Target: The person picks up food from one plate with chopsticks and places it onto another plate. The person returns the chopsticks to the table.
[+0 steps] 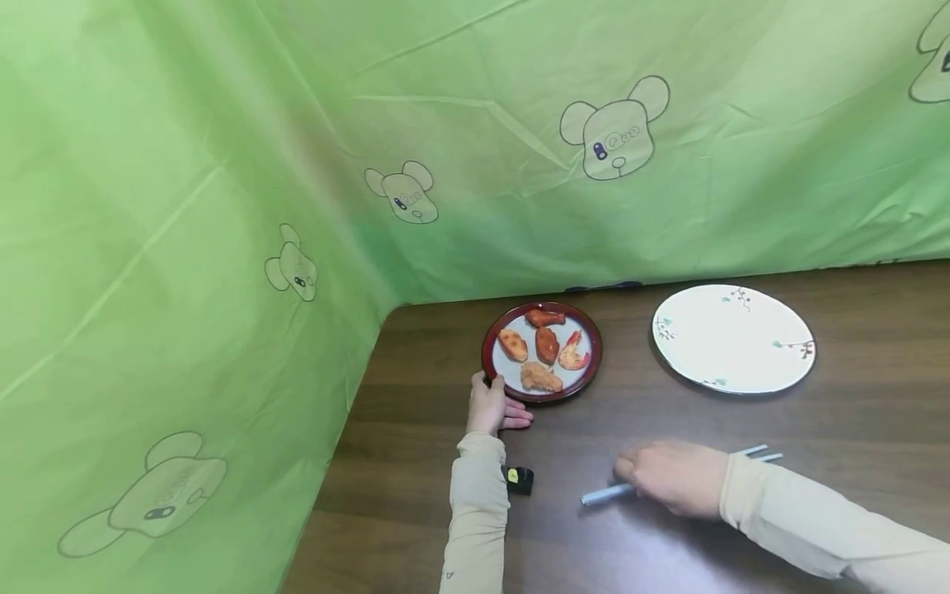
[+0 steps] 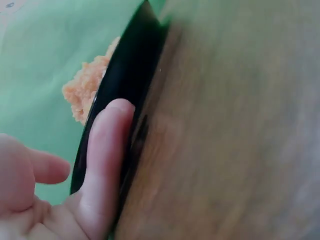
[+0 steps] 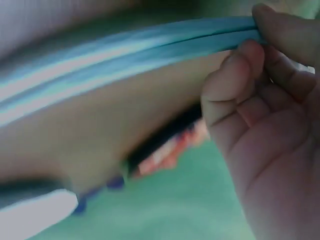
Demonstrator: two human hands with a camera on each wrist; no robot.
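My left hand (image 1: 491, 408) grips the near-left rim of a round plate (image 1: 598, 346) with a dark red edge. In the left wrist view a finger (image 2: 107, 150) lies along the plate's black underside (image 2: 132, 55), with the thumb at the rim. On the plate are a drumstick (image 1: 544, 317), a shrimp (image 1: 574, 351), a piece of fried chicken (image 1: 541, 377) and other pieces of food. Low over the table at right, my right hand (image 1: 675, 474) pinches a pair of pale blue chopsticks (image 3: 150, 50) between thumb and fingers. They lie side by side in the right wrist view.
A white oval plate (image 1: 731, 338) with small painted sprigs stands at the back right of the wooden table (image 1: 401, 445). Green cloth (image 1: 490, 206) printed with bear heads rises along the back and left edges. A small dark blue thing (image 1: 604, 287) lies against the cloth.
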